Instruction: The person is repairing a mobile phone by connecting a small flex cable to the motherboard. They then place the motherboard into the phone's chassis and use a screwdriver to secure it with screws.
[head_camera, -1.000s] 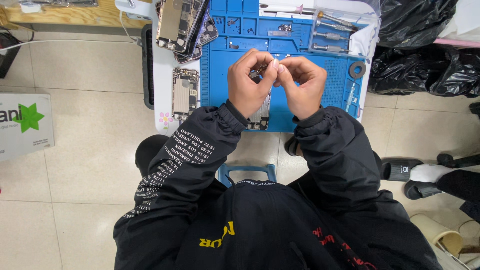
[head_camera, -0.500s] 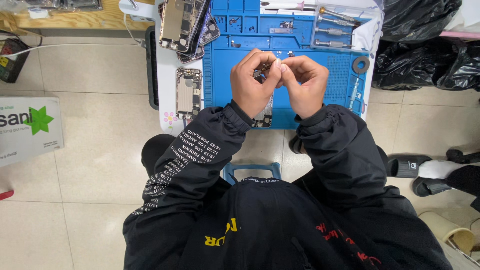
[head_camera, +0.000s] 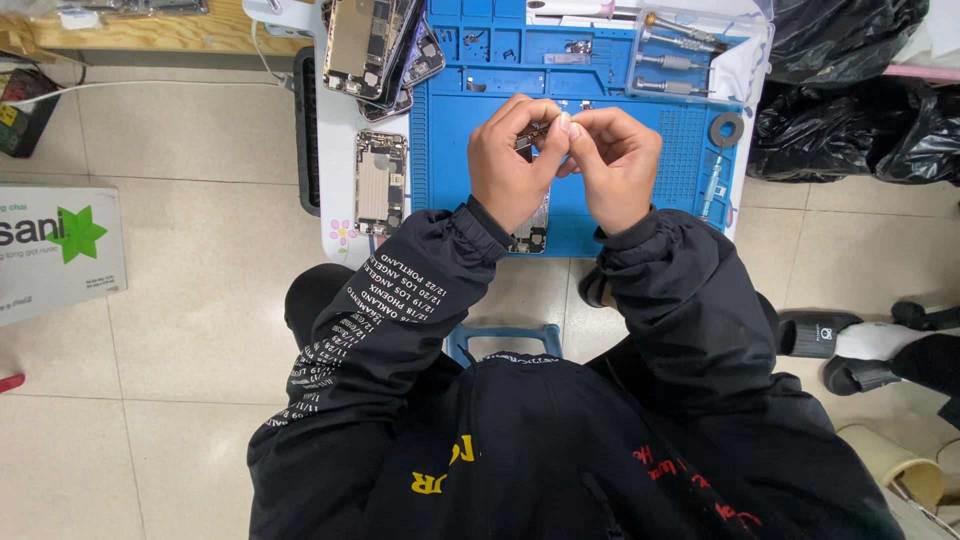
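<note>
Compared with half a second back, both hands are staying pinched together above the mat, barely shifted; the view is sliding slightly so the mat sits a touch lower in frame. Left hand (head_camera: 510, 165) is grasping a small dark metallic phone part (head_camera: 531, 135) between thumb and fingertips, knuckles curled. Right hand (head_camera: 612, 165) is meeting it fingertip to fingertip, pinching the same part from the other side; what exactly the right fingers are gripping is too small to tell. The part is sitting at upper centre of the frame, held just above the blue ribbed silicone repair mat (head_camera: 670, 165).

Under the left wrist an opened grey phone chassis (head_camera: 530, 232) is lying on the mat, mostly hidden. Left of the mat, on the white table edge (head_camera: 335, 200), a second opened phone with a silver metal shield plate (head_camera: 380, 183) is lying flat. At upper left centre a stack of stripped phone housings (head_camera: 375, 45), shiny and dark, is leaning over the mat corner. Upper right, silver-handled precision screwdrivers (head_camera: 675, 60) are lying in a clear tray. A grey ring-shaped tape roll (head_camera: 726, 128) is resting on the mat's right edge. Glossy black plastic bags (head_camera: 850, 130) are bunching at the far right; a white cardboard box with a green star (head_camera: 60, 250) is sitting on the beige tiled floor (head_camera: 180, 330) at left.
</note>
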